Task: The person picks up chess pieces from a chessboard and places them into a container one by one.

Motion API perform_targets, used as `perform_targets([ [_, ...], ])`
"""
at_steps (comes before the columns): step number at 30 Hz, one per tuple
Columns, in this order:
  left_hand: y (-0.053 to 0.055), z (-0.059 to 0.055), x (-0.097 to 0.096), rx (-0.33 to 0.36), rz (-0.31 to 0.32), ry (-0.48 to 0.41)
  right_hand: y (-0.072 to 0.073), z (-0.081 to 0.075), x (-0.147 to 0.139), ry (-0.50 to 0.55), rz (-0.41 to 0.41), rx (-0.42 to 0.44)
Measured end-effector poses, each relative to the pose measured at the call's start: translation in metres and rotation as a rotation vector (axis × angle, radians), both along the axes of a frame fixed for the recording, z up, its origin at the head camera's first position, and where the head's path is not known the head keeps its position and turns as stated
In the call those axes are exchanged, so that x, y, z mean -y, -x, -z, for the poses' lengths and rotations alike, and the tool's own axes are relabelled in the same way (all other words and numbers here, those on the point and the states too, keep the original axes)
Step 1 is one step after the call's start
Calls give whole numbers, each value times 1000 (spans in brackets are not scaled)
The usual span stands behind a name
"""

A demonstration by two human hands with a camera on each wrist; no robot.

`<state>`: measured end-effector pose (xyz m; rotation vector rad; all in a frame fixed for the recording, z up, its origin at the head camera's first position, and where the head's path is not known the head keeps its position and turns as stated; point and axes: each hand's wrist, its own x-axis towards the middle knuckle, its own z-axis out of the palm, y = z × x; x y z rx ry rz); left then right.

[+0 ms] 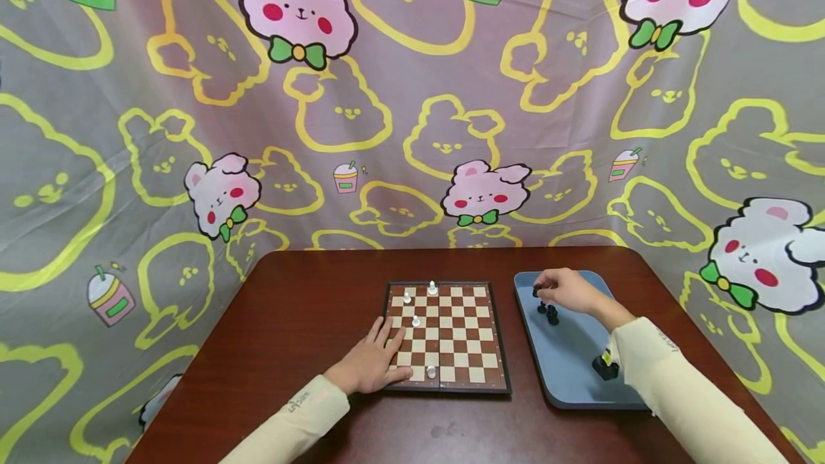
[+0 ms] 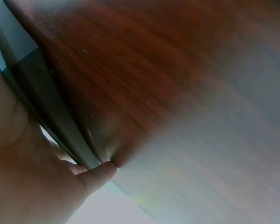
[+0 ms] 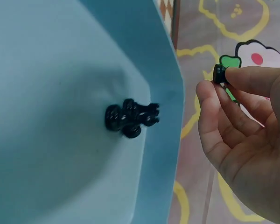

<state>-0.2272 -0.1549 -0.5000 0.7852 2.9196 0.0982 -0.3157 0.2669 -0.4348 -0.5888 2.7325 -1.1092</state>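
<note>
My right hand is above the far left part of a blue tray. Between thumb and fingertips it pinches a small black chess piece, whose kind is mostly hidden. Below it, black chess pieces lie close together in the tray, one with a notched top like a rook's. My left hand rests on the left edge of a brown and cream chessboard, fingers spread. In the left wrist view, the thumb lies by the board's dark edge. Several white chess pieces stand on the board's left half.
A black object with a yellow part lies in the tray near my right sleeve, which partly hides it. Board and tray sit side by side on a dark red wooden table, with a strip of wood between them. A patterned cloth hangs around the table.
</note>
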Motion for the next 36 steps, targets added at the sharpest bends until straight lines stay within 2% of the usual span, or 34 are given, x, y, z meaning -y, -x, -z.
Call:
perform_targets([
  [15,-1,0,0,3,0,-5,-4,13,-15,-54,2,30],
  [23,0,0,-1,2,-3,1,-7,17,-15,-16,-8,67],
  [36,0,1,0,-9,-1,16,-7,21,-16,-21,-15,64],
])
